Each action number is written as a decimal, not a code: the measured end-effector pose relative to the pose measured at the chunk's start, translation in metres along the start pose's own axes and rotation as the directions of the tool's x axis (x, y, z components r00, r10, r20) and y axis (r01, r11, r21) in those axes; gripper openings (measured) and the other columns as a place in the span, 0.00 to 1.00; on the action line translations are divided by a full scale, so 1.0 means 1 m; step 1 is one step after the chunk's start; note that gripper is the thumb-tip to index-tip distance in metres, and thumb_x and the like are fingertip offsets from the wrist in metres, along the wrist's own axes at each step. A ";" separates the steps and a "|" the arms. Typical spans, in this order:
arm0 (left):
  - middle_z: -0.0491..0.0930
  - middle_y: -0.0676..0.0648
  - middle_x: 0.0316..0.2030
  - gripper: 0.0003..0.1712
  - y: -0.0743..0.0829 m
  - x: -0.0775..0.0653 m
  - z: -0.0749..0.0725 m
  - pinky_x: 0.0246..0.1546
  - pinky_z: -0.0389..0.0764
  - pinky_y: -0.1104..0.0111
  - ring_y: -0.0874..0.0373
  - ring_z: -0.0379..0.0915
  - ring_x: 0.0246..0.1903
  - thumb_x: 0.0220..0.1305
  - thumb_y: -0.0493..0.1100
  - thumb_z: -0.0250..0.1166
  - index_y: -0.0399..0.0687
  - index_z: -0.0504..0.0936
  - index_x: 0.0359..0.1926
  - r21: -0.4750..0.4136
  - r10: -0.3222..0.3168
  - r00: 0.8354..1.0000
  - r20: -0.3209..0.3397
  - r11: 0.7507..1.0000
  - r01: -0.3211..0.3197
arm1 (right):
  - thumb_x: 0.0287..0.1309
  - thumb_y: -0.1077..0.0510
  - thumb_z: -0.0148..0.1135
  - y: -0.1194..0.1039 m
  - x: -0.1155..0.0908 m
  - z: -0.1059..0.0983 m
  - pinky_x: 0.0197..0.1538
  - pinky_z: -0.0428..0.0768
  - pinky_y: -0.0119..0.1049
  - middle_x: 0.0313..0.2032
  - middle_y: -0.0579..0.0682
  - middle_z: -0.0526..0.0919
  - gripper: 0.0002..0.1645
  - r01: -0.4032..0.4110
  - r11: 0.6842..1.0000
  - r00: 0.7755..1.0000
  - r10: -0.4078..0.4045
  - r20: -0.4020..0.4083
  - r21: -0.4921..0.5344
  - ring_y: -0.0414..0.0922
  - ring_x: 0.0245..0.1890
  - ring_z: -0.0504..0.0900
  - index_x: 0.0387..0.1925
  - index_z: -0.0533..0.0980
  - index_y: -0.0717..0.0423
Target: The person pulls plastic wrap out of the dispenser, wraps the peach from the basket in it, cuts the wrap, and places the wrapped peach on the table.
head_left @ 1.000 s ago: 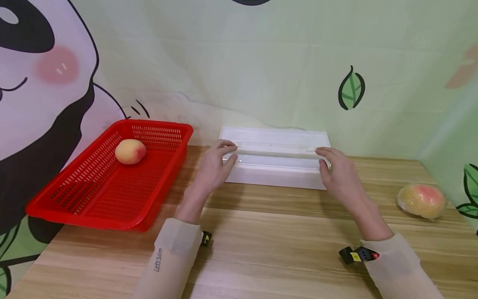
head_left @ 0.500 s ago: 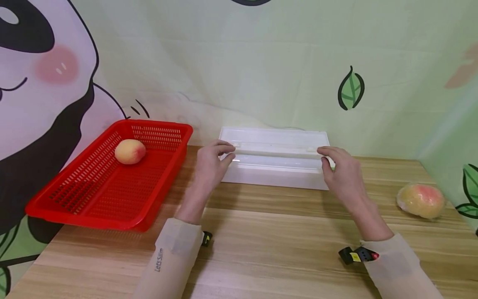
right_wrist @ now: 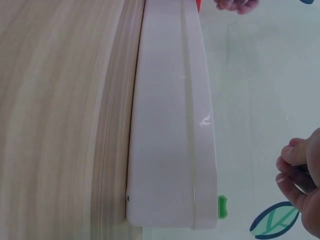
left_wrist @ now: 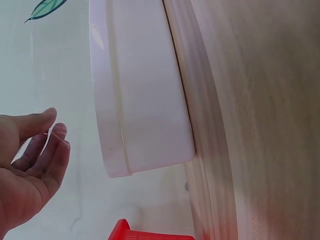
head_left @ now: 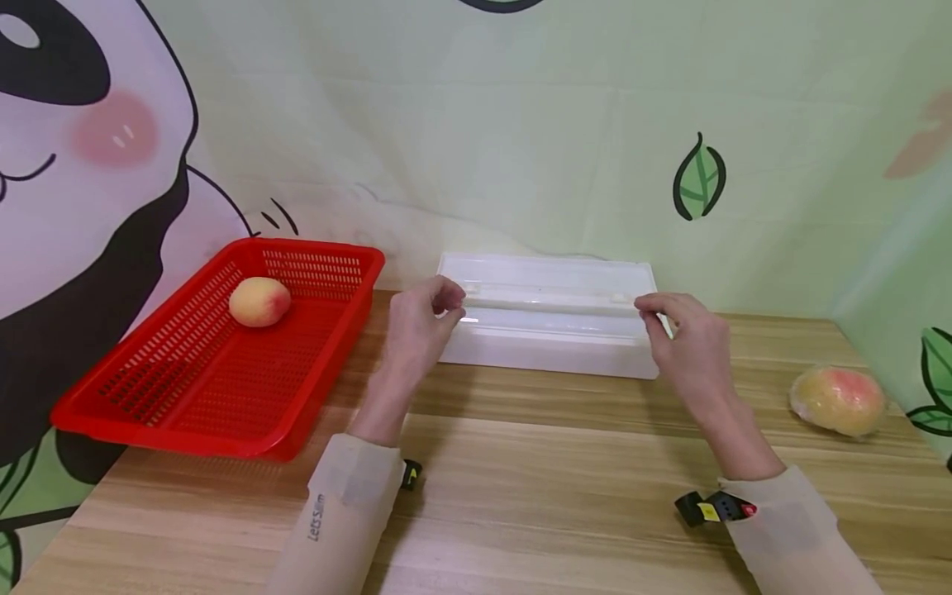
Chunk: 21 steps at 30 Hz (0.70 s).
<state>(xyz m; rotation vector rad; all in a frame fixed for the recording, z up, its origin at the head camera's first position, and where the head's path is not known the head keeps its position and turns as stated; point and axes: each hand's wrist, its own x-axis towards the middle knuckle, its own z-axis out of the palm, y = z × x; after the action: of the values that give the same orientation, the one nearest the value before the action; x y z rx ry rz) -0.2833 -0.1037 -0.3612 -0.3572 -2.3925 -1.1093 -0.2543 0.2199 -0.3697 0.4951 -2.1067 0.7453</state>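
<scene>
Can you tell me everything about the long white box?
The white box looks like smooth, shiny plastic. A thin seam runs along its front, and a green piece shows at its right end. It sits flat on the wooden table. The left hand and right hand are close above, apparently not touching it.

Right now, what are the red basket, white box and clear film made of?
Red basket: probably plastic, semi-glossy, with moulded slots. White box: likely hard plastic, smooth, with shiny glints. Clear film: maybe thin plastic wrap, see-through, glossy streaks.
</scene>
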 end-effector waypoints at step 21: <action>0.87 0.45 0.35 0.05 0.011 0.000 -0.010 0.42 0.84 0.62 0.53 0.80 0.34 0.62 0.33 0.74 0.41 0.92 0.39 0.065 0.115 0.992 -0.054 0.992 -0.111 | 0.58 0.75 0.69 -0.001 0.003 -0.012 0.45 0.74 0.21 0.38 0.61 0.88 0.08 0.052 0.996 0.998 -0.054 -0.030 -0.079 0.55 0.36 0.87 0.40 0.85 0.69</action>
<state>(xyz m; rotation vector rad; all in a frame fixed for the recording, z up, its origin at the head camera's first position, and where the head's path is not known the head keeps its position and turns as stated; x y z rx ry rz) -0.2759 -0.1043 -0.3488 -0.4285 -2.3195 -0.9799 -0.2483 0.2265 -0.3611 0.4915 -2.0762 0.6340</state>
